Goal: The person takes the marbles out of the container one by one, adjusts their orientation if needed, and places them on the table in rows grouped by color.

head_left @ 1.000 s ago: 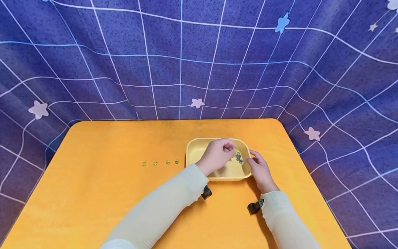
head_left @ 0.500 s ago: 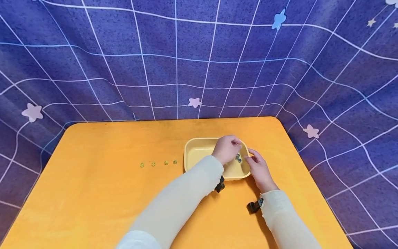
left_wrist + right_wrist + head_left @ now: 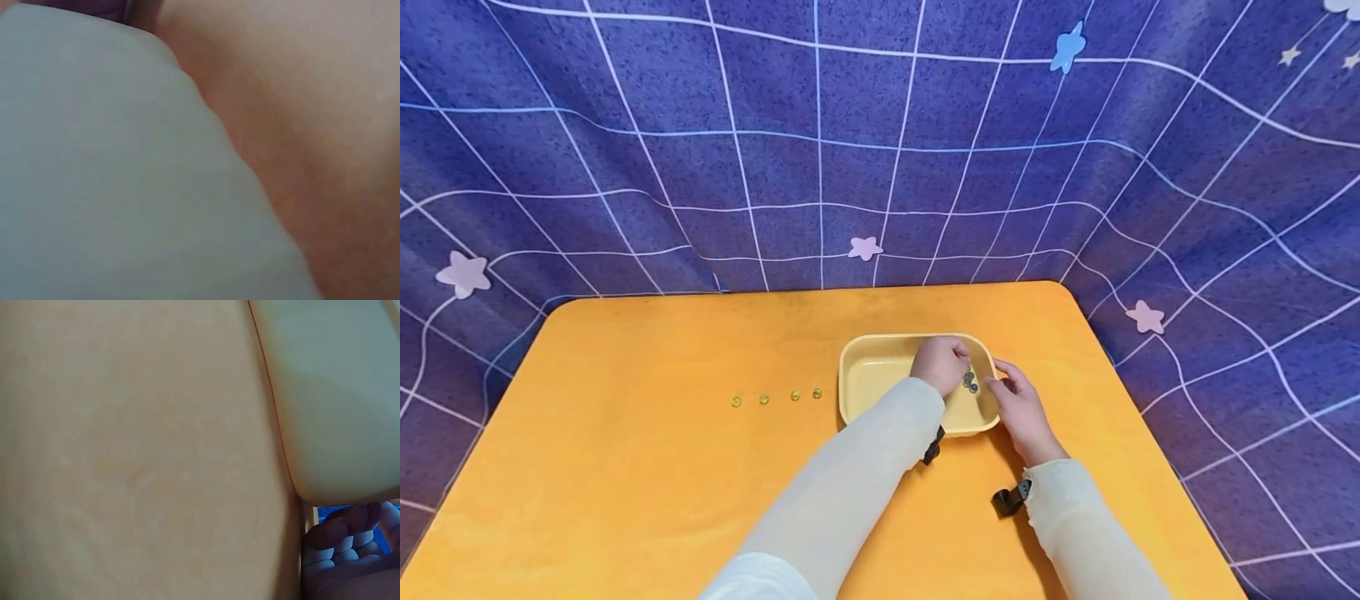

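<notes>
A pale yellow plastic tub point(image 3: 874, 375) stands right of the table's middle. Small round dark pieces point(image 3: 970, 382) lie inside it, near its right end. My left hand point(image 3: 938, 365) reaches down into the tub with bent fingers, its fingertips right by these pieces; I cannot tell whether it pinches one. My right hand point(image 3: 1024, 415) holds the tub's right end, thumb at the rim and fingers along the outside. The right wrist view shows curled fingers point(image 3: 328, 534) against the tub's end wall point(image 3: 340, 425). Only sleeve and blurred skin fill the left wrist view.
Left of the tub, several small yellow-green round pieces point(image 3: 795, 396) lie in a row on the orange table point(image 3: 625, 467). A blue curtain point(image 3: 775, 167) with a grid and stars hangs behind and beside the table. Black wrist cameras point(image 3: 1009, 500) sit on both wrists.
My left hand has shifted right inside the tub, lifted slightly, then lowered back toward the pieces. The right hand keeps its hold on the tub's end. The head view has shifted slightly.
</notes>
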Motion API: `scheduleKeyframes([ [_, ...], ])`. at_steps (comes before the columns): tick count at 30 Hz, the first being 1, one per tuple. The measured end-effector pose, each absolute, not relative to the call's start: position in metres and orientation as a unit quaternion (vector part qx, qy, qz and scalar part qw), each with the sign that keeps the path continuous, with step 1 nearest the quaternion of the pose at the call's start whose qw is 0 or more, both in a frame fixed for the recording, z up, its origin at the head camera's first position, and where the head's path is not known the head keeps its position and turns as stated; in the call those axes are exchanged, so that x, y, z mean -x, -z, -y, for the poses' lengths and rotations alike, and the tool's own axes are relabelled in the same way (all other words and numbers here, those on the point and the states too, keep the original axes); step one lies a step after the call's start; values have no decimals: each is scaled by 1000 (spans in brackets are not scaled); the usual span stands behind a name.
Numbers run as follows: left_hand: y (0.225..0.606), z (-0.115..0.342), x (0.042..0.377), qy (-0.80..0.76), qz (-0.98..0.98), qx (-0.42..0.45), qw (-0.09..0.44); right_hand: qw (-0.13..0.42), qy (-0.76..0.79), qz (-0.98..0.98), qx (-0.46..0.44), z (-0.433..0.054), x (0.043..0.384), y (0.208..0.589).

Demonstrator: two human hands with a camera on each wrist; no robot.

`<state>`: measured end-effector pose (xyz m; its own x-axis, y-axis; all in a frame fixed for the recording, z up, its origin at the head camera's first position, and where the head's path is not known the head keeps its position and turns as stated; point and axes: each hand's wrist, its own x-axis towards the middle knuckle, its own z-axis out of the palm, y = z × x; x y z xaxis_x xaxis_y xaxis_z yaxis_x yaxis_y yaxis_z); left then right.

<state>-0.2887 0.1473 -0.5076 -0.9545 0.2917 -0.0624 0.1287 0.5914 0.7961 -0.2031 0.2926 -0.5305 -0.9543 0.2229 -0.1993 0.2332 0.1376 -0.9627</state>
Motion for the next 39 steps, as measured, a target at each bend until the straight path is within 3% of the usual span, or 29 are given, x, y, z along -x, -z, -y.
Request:
scheduleKeyframes([
  [13, 503, -150, 288, -370, -912, -124, 125, 4, 640, -754, -150, -294, 204, 530],
  [39, 515, -166, 292, -291, -933, -172, 123, 24, 634, -759, -148, -297, 204, 527],
])
